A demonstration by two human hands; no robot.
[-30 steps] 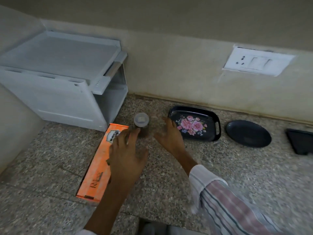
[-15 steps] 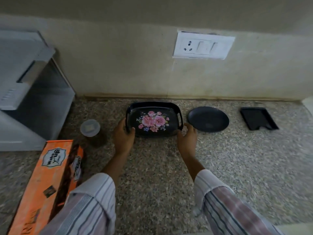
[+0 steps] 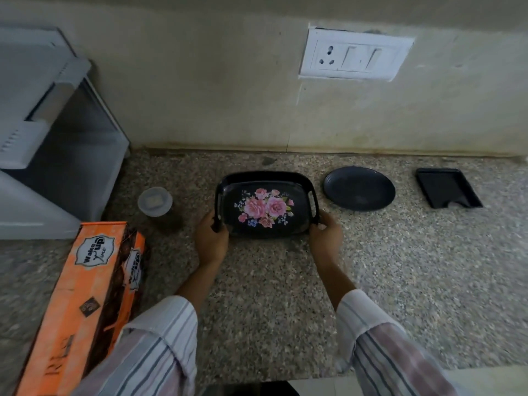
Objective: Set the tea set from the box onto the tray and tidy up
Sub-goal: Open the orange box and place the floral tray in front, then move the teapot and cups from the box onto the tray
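A black tray (image 3: 265, 177) with pink roses painted on it is at the middle of the granite counter, near the wall. My left hand (image 3: 211, 241) grips its left handle and my right hand (image 3: 326, 237) grips its right handle, fingers curled round the near corners. The tray's near edge looks slightly lifted off the counter. A long orange tea-set box (image 3: 83, 304) lies closed at the lower left, beside my left sleeve.
A small jar with a clear lid (image 3: 155, 202) stands left of the tray. A round black plate (image 3: 359, 188) and a small black rectangular tray (image 3: 447, 187) lie to the right. A white plastic rack (image 3: 43, 132) fills the left corner. A switch plate (image 3: 354, 55) is on the wall.
My hands left the jar and box and went to the floral tray, then took hold of its two handles. The view swung right and moved closer to the tray.
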